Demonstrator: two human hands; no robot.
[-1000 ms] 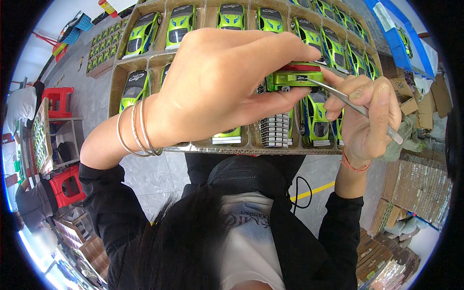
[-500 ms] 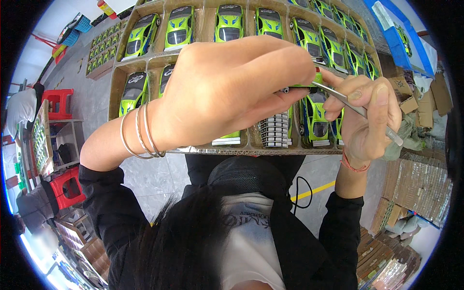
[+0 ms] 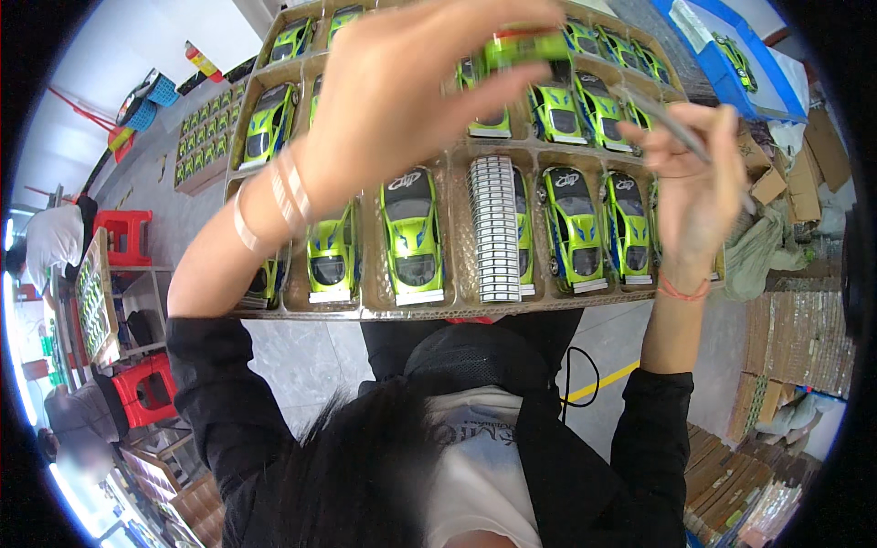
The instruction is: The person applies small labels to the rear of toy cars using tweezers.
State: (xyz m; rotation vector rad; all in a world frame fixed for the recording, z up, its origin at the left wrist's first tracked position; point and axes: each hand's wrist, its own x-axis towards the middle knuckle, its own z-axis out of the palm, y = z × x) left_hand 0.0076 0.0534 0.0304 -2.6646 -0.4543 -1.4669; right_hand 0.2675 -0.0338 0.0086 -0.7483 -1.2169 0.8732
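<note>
Whereas a second ago the green toy car sat at mid-frame against the tweezers, the left hand now pinches it at the upper centre, above the tray; the right hand grips the tweezers, tips clear of it

This is a toy factory or assembly workshop. A large cardboard tray, divided into compartments, fills the middle of the view, each slot holding an identical green toy car. At ten o'clock more such filled trays lie on the grey concrete floor. At nine o'clock stand red plastic stools and a shelf rack, with other workers beside them. At three and four o'clock, stacks of flattened cardboard pile up. A blue box sits at one o'clock.
</note>
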